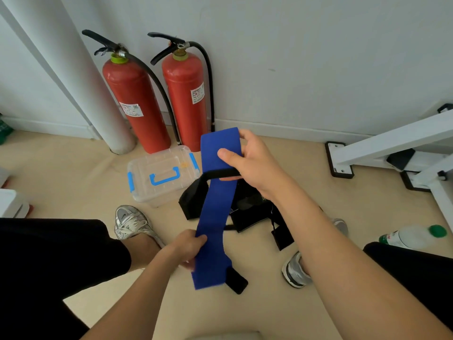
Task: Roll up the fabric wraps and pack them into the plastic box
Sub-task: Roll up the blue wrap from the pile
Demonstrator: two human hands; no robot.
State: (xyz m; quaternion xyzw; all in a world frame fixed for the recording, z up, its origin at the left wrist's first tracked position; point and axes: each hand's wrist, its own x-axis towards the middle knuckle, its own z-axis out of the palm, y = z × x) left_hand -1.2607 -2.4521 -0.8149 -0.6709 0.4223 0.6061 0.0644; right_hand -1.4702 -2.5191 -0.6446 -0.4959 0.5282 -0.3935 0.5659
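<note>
Nearest me, my left hand (188,249) grips the wrap (215,212) near its lower end. Farther out, my right hand (247,165) pinches the top end, thumb on its face. The wrap's long axis runs straight between both grips, held in the air. I judge the left end the handier one to start rolling from. The box (161,175) sits lidded on the floor, beyond and to the left.

The blue wrap (215,204) hung unrolled as a long flat band. Its top end was pinched under the thumb of the right hand (250,165), and its lower part was gripped in the fingers of the left hand (188,249). A black tab (236,280) showed at the free end below those fingers. A heap of black wraps (247,209) lay on the floor beneath the right fingers. The clear plastic box (161,175), lid on, with blue latches and handle, stood left of them.
</note>
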